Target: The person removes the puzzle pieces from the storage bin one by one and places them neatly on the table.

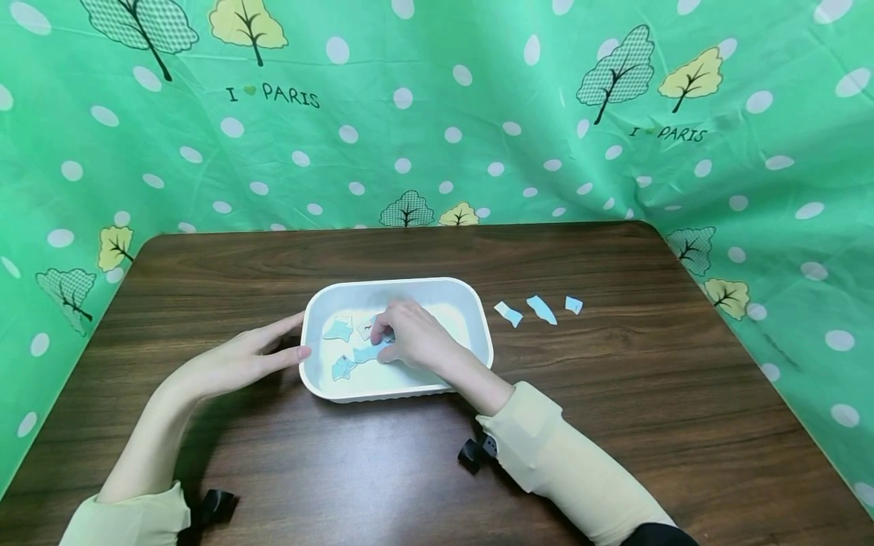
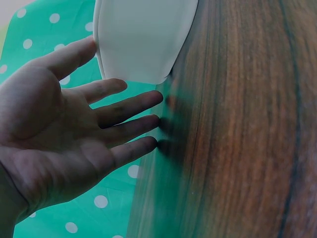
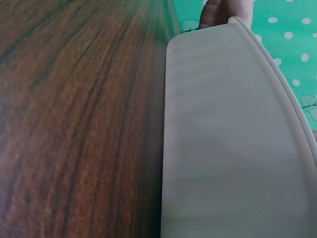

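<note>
A white plastic tray [image 1: 396, 394] sits on the table with several torn scraps of light-blue and white paper inside. My right hand [image 1: 416, 337] reaches down into it, thumb and fingers bent around a blue paper scrap [image 1: 367, 353]; I cannot tell whether they pinch it. To its left lie another blue scrap [image 1: 337, 330] and a crumpled-edged scrap [image 1: 343, 368]. My left hand [image 1: 239, 362] has its fingers spread, the thumb and a fingertip resting at the tray's left end. In the left wrist view, the left hand [image 2: 64, 119] shows its palm, fingers extended.
Right of the tray, three scraps lie in a row on the brown wooden table [image 1: 614, 425]: a blue-and-white scrap [image 1: 508, 313], a long blue scrap [image 1: 542, 309] and a small scrap [image 1: 573, 305]. A green dotted curtain [image 1: 423, 114] hangs behind the table.
</note>
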The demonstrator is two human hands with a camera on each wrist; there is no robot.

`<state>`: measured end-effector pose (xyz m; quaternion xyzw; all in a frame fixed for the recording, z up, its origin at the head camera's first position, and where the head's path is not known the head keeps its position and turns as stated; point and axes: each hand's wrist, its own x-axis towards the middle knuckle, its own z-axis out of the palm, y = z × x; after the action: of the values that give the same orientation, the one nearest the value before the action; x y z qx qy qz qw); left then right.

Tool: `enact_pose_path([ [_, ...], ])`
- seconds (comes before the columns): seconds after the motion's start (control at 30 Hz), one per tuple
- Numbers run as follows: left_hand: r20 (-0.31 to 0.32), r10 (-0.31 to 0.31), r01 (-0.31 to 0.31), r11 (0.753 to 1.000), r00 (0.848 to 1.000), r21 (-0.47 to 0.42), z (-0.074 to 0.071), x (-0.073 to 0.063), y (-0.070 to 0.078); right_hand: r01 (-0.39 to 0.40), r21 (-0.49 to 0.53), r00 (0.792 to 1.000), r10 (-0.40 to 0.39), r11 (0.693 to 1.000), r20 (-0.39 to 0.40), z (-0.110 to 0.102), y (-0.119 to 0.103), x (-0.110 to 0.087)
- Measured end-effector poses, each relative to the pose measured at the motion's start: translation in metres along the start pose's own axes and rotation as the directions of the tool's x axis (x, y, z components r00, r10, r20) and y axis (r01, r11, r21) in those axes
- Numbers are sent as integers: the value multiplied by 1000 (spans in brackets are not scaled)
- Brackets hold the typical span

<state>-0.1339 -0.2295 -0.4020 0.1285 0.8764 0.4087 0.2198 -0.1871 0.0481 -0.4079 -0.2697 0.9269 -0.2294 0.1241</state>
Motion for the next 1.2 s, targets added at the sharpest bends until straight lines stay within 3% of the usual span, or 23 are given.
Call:
enact_pose_path([
  [0.57, -2, 12, -12, 1000, 1000, 15, 1, 1, -1, -50, 25, 998, 50, 998, 34, 1, 1, 0],
  [1.2, -2, -2, 2, 1000, 1000, 13, 0, 0, -1, -19, 70, 999, 17, 997, 32, 0, 2, 0],
])
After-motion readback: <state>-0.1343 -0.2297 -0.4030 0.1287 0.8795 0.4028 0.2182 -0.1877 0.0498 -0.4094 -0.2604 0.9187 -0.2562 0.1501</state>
